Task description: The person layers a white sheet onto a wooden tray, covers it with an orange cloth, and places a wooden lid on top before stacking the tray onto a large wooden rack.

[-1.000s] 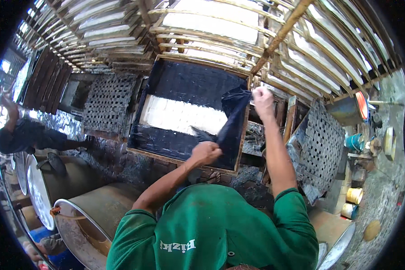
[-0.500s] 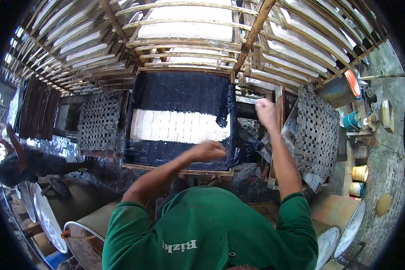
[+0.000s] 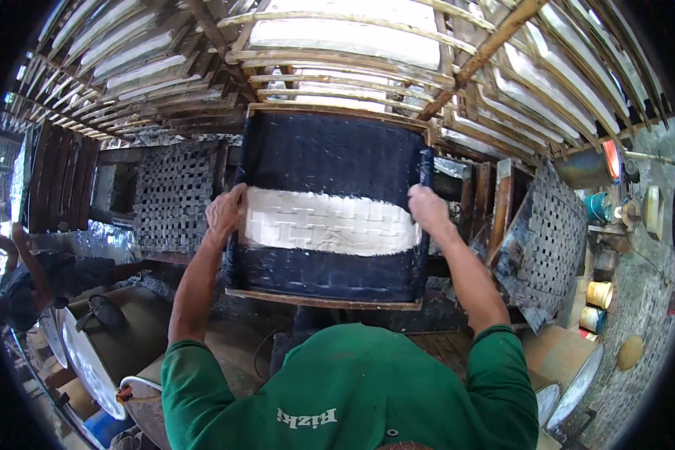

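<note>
A wooden frame [image 3: 322, 305] lined with dark, wet-looking cloth [image 3: 334, 154] lies in front of me. Across its middle runs a band of white material [image 3: 326, 223] with a woven, brick-like pattern pressed into it. My left hand [image 3: 225, 206] has its fingers curled over the frame's left edge, level with the white band. My right hand [image 3: 427, 206] is closed on the opposite, right edge, where the cloth is bunched along the side.
Woven slatted panels [image 3: 172, 202] flank the frame. Overhead, bamboo racks [image 3: 465, 75] hold white sheets. Metal drums [image 3: 112, 345] stand at lower left and right, buckets [image 3: 598, 292] at far right. A co-worker [image 3: 41, 274] is at the left.
The folded cloth corner on the right now lies along the edge. My left hand has moved leftward from the front middle to the left edge; my right hand has moved down onto the right edge.
</note>
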`<action>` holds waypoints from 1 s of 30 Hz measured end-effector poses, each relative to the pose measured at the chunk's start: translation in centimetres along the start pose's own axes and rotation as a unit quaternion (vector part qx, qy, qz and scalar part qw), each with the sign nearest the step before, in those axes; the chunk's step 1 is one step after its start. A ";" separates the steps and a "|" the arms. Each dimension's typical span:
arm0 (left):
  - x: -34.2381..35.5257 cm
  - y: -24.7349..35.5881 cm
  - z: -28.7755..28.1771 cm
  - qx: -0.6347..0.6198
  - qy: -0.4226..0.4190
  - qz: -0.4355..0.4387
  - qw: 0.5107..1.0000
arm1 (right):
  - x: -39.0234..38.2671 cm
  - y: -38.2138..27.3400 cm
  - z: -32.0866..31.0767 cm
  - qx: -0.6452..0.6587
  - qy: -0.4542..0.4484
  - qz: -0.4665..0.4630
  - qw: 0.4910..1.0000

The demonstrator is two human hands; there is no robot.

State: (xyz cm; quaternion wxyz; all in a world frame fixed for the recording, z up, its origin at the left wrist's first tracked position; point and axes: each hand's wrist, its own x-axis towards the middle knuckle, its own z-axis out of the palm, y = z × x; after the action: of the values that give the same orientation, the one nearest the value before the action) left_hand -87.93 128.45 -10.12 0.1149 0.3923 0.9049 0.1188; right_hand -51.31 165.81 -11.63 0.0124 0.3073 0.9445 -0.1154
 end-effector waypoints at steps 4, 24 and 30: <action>0.9 -1.2 0.7 -0.010 0.037 -0.025 0.999 | 3.2 0.4 -9.0 0.291 0.159 0.243 0.912; 30.7 -3.0 1.6 -0.135 0.296 -0.097 0.940 | 20.3 11.0 -1.8 0.325 0.309 0.144 0.882; 15.8 -1.4 5.2 -0.176 0.036 -0.152 0.972 | 6.2 3.3 3.3 0.237 0.206 0.109 0.943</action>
State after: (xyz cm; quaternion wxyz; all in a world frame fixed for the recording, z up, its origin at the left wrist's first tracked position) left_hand -97.88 139.82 -17.25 0.1665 0.2192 0.9223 0.2712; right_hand -54.58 171.28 -16.12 -0.2431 0.4199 0.8323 -0.2682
